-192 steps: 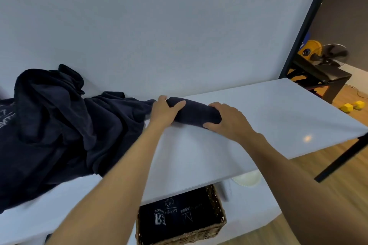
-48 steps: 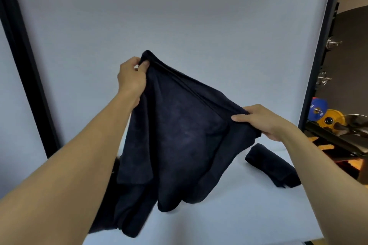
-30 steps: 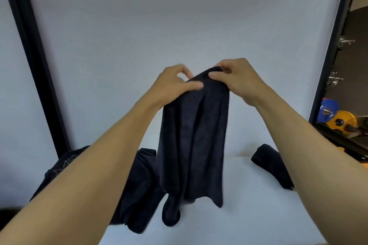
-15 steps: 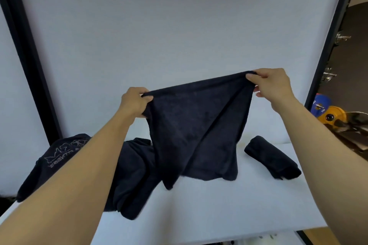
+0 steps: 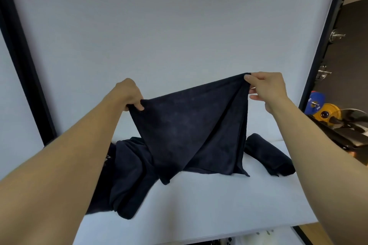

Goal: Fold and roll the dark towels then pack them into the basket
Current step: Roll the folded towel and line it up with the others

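Pinching towel (image 5: 189,129): left hand (image 5: 128,95), right hand (image 5: 267,89)

A pale grey wall panel (image 5: 179,26) stands behind the white worktop (image 5: 199,205), framed by black posts (image 5: 22,61); a dark door (image 5: 351,55) and wooden floor (image 5: 316,233) show at right.

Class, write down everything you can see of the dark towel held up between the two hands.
The held towel is dark navy, almost black, soft and matte like terry or microfibre. It hangs spread in the air, its top edge sloping up to the right. The left hand pinches the lower corner, the right hand the higher one, where folds gather and fall. Its bottom corners seem to reach down to the white table, in front of a dark cloth pile.
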